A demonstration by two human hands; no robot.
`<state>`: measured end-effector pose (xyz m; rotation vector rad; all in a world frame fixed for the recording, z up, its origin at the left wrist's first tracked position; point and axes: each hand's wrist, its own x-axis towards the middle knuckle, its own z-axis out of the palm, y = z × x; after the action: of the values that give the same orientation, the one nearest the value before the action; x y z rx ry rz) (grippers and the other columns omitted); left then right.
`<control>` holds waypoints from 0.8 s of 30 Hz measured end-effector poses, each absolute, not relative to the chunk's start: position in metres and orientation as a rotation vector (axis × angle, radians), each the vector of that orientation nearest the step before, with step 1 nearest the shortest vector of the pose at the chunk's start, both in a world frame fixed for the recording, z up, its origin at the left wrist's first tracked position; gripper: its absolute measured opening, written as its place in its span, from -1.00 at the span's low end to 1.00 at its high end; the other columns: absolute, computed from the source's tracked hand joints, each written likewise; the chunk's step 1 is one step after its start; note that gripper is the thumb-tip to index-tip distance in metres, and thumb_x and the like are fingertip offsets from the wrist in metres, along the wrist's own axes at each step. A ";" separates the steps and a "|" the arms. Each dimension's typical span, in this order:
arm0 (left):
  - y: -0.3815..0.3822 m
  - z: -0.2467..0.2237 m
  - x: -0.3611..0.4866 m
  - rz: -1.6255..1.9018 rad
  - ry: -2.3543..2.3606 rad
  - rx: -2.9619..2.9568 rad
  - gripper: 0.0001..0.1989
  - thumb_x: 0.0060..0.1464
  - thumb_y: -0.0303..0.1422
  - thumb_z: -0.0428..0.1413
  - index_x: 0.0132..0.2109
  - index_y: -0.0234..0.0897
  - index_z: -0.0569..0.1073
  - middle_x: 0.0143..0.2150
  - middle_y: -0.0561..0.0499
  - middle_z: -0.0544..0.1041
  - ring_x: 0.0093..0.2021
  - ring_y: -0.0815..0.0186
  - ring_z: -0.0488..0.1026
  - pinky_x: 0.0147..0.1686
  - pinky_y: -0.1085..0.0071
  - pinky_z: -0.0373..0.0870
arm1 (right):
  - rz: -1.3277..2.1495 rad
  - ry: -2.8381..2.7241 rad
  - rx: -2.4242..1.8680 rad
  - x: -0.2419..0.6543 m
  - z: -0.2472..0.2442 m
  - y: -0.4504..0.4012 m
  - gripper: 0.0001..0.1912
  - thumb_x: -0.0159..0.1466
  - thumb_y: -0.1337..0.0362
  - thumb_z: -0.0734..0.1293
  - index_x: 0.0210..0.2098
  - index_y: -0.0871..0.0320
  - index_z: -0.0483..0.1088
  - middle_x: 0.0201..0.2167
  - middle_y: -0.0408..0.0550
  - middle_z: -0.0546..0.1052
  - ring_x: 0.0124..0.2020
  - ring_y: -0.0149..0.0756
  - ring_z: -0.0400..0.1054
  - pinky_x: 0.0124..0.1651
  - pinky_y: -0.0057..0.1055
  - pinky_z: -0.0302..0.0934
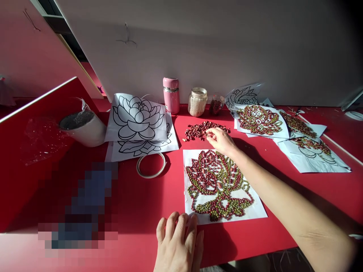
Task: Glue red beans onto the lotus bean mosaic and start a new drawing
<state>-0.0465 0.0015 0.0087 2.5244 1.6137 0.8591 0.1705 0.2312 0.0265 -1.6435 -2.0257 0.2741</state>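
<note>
My right hand [221, 140] reaches over the picture to a heap of dark red beans [200, 129], with thumb and fingertips pinched together at its near side. Whatever sits between those fingertips is too small to make out. Under my forearm lies a white sheet [258, 211] bearing a lotus design of red and green beans [218, 185], with the forearm hiding its upper right part. By the sheet's lower left edge, my left hand [178, 243] rests on the red table, palm down, fingers slightly bent and holding nothing visible.
Printed lotus sheets [138, 121] and a tape ring [151, 165] lie left. Behind the heap stand a pink flask [171, 96], a glass jar [197, 102] and a small bean container [216, 105]. Other bean pictures [261, 121] lie right. A white tub [85, 128] lies tipped far left.
</note>
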 end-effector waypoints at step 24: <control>-0.001 0.012 -0.041 0.927 1.639 2.366 -0.78 0.09 -0.36 -0.03 -0.13 -0.22 0.42 -0.26 -0.02 0.44 -0.13 0.17 0.25 -0.06 0.15 0.06 | 0.176 -2.166 -1.860 0.155 0.037 0.263 -0.92 0.08 0.36 0.28 -0.48 0.15 0.43 -0.39 -0.11 0.43 -0.41 -0.37 0.28 -0.41 -0.49 0.09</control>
<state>-0.0411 -0.0013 0.0121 2.3664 1.6395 0.9269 0.1546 0.2635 0.0369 -1.8600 -2.1662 0.1760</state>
